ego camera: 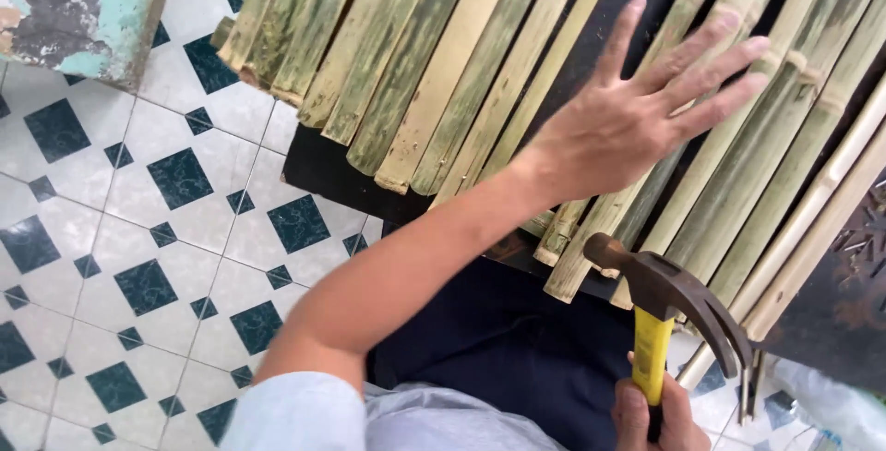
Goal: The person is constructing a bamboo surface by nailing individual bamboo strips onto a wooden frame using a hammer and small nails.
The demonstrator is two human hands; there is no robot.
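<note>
My left hand [637,109] is spread flat, fingers apart, pressing on a row of split bamboo slats [443,72] that lie side by side over a dark board [323,169]. My right hand [657,419] at the bottom edge grips the yellow handle of a claw hammer [669,299]. The hammer's dark metal head hovers just over the near ends of the slats, below my left hand. My dark trousers show under the forearm.
The floor [138,229] is white tile with dark blue diamond patterns. A peeling turquoise wall or post [74,8] stands at the top left. Loose nails [863,239] lie on a dark surface at the right edge. A clear plastic bag [831,405] sits at the bottom right.
</note>
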